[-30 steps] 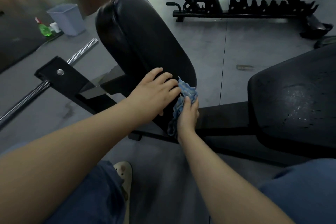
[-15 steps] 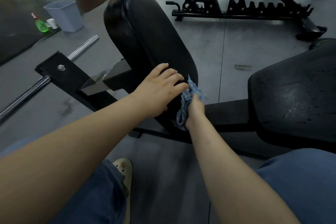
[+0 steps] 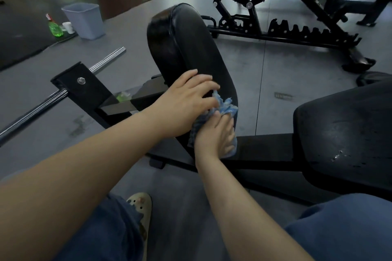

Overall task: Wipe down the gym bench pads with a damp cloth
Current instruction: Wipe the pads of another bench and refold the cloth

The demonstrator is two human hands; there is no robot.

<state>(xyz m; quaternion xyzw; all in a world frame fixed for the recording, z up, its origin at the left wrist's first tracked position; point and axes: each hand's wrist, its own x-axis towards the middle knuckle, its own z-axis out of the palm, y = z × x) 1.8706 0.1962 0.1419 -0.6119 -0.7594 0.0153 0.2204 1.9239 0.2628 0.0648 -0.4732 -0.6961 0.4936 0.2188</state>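
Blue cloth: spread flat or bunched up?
Bunched. The blue cloth shows crumpled folds above the right hand, which presses it against the upright black pad.

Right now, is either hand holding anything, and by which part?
The right hand presses a bunched blue cloth against the lower edge of the black pad, gripping its middle. The left hand rests flat on the pad, holding nothing.

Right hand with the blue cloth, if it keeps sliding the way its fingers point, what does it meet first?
Probably the left hand. The right hand points up along the black pad with the blue cloth bunched ahead of it, close under the left hand's fingertips.
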